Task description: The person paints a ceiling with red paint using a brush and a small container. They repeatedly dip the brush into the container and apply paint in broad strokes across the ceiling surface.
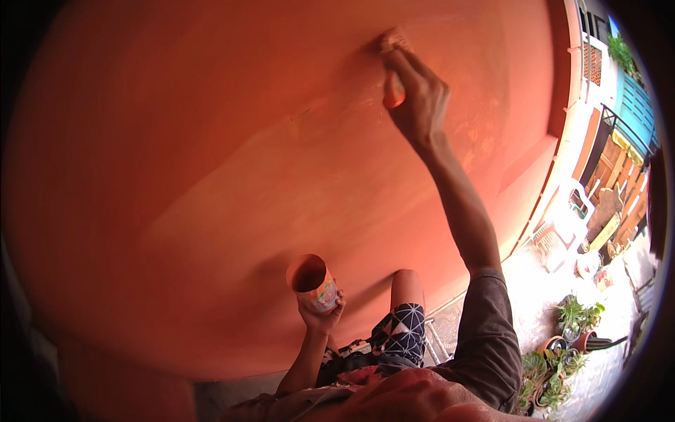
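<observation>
Orange wall (211,204) lies just beyond the right-hand fingers (409,65), which pinch the brush (394,91), bristles (399,34) just above them. Left-hand fingers (339,305) clasp the cup (323,293) low. Best: light, overlapping strokes; hold the cup upright.

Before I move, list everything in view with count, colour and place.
wall: one, orange-red, centre
brush: one, orange-handled, upper centre
container: one, orange inside, lower centre
chair: one, white, right
wooden boards: several, brown, right
slatted panel: one, turquoise, upper right
potted plants: several, green, lower right
floor: one, pale, lower right
shorts: one pair, dark, patterned, lower centre
left hand: one, bare, holding container
right hand: one, bare, holding brush
</observation>
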A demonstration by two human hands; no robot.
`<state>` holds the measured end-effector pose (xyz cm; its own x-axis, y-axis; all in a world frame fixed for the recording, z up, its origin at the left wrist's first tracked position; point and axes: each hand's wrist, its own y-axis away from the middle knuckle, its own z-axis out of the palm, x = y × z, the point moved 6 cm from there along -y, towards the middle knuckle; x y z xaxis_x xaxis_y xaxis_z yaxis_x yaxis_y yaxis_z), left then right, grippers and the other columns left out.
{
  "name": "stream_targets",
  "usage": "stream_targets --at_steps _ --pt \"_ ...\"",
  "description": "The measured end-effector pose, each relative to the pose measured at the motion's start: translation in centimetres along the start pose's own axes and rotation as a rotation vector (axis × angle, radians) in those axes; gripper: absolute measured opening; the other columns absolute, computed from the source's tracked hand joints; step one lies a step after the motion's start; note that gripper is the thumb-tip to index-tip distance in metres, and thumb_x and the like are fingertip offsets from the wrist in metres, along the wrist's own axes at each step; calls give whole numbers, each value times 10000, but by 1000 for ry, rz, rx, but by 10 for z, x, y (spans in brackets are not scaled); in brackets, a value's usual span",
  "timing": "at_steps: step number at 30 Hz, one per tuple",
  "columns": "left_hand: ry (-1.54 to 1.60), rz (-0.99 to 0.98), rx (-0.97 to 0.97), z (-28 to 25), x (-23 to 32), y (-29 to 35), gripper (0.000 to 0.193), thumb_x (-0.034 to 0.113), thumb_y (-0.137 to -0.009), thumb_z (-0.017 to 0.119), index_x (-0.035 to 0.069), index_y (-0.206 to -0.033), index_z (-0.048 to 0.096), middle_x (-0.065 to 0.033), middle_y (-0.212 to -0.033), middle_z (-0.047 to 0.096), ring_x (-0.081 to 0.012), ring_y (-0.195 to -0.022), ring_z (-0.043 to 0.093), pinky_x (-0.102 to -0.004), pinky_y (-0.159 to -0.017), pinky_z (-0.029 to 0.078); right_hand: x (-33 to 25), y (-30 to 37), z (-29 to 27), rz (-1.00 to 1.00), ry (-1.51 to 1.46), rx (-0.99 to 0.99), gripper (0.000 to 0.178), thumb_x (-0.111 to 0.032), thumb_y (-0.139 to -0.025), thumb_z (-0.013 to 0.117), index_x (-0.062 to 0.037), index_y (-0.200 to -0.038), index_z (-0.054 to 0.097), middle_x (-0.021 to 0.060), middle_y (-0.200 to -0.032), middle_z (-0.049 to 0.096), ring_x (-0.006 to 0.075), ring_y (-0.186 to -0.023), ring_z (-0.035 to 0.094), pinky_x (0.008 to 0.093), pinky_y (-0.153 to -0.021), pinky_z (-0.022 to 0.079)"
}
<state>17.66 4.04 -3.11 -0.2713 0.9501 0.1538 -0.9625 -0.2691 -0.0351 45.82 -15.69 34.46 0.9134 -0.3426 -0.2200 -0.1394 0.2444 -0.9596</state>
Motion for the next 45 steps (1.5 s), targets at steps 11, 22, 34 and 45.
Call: stream_targets --at_steps 11,22,34,45 --pt "23 19 -58 9 2 11 698 507 -906 636 -3 -1362 496 -199 -1329 535 -381 -1125 531 -422 -885 534 -60 -4 37 199 -863 -190 142 -43 -908 666 28 -1030 682 94 -959 714 164 -852 693 294 -730 545" --pt "11 19 -55 11 9 25 677 519 -898 637 38 -1360 517 -194 -1322 542 -383 -1109 529 -420 -876 526 1 -45 -16 275 -46 18 96 -197 -939 669 -150 -896 741 2 -782 728 188 -629 670 308 -595 509" --pt "13 100 -82 7 22 46 636 493 -919 608 26 -1341 514 -196 -1289 514 -374 -1096 521 -406 -846 522 -17 -40 21 310 -727 -229 174 6 -866 620 84 -1015 664 123 -1002 683 166 -872 669 291 -758 567" --pt "7 101 -7 3 27 50 728 583 -869 636 46 -1341 500 -152 -1278 550 -364 -1058 542 -410 -813 532 -2 -39 -10 -9 -57 91 100 -78 -873 640 -148 -891 710 -5 -839 733 294 -737 690 375 -589 529"
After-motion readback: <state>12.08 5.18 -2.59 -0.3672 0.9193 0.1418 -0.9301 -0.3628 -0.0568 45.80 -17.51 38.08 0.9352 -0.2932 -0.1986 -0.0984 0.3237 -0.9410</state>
